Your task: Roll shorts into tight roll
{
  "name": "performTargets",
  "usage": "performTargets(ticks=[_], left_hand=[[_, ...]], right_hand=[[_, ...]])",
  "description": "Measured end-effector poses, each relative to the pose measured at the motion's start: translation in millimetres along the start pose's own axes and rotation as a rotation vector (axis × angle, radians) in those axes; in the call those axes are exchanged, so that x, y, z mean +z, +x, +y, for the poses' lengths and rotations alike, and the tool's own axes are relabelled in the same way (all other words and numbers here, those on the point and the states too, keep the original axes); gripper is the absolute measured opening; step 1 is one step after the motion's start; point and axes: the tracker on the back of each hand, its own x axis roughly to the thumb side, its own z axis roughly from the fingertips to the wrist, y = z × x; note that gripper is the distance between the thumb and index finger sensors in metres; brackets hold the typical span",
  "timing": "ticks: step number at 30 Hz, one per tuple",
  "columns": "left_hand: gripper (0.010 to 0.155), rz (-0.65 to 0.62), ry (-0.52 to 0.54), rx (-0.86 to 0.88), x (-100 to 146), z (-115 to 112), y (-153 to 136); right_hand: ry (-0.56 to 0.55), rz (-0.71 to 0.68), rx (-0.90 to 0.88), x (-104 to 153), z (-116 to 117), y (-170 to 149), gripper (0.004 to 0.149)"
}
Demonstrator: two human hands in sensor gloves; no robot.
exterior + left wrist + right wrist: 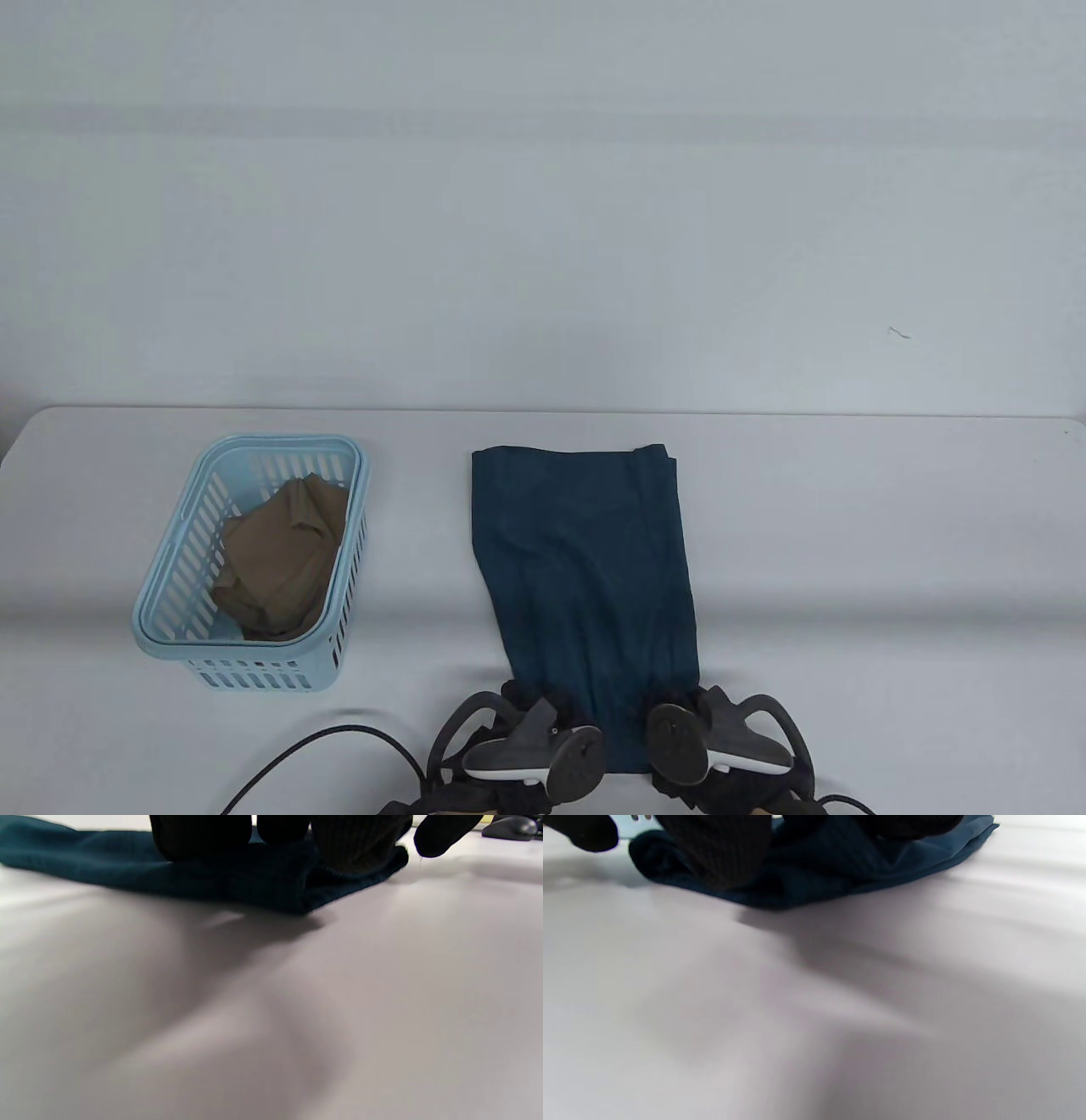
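Dark teal shorts [585,560], folded into a long strip, lie on the white table and run from the far middle toward me. My left hand [528,703] sits on the strip's near left edge and my right hand [679,705] on its near right edge. In the left wrist view the gloved fingers [203,836] curl down onto the shorts [237,882], which bunch thickly under them; the thumb [441,834] hangs clear. The right wrist view shows fingers [721,853] dug into the bunched shorts [840,870], thumb [585,832] off to the side. The fingertips are hidden.
A light blue slotted basket [254,443] stands to the left of the shorts and holds a crumpled brown garment [280,552]. A black cable [297,751] loops at the near edge left of my hands. The table's far edge [764,413] meets a pale wall.
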Motion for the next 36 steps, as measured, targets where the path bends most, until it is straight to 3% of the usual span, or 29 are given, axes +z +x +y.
performTargets(ticks=[4, 7, 11, 21, 31, 36], left_hand=[[0.070, 0.014, -0.026, -0.006, -10, -8, 1], [0.065, 0.002, 0.003, -0.046, -12, -6, 2], [0.059, 0.009, 0.027, 0.054, -9, 4, -8], [0.047, 0.007, 0.044, 0.307, -1, 14, -27], [0.049, 0.098, 0.231, 0.064, -8, 8, -23], [0.042, 0.098, 0.211, 0.031, -8, 2, -25]], right_hand=[[-0.044, 0.018, 0.060, -4, 7, 3, 0.069], [-0.078, 0.005, 0.051, -3, 6, 2, 0.067], [-0.160, 0.004, -0.030, 1, 0, -3, 0.057], [-0.050, -0.021, -0.408, 5, -8, -23, 0.051], [-0.197, 0.139, -0.163, -5, -3, -15, 0.050], [-0.272, 0.162, -0.133, -7, 0, -13, 0.046]])
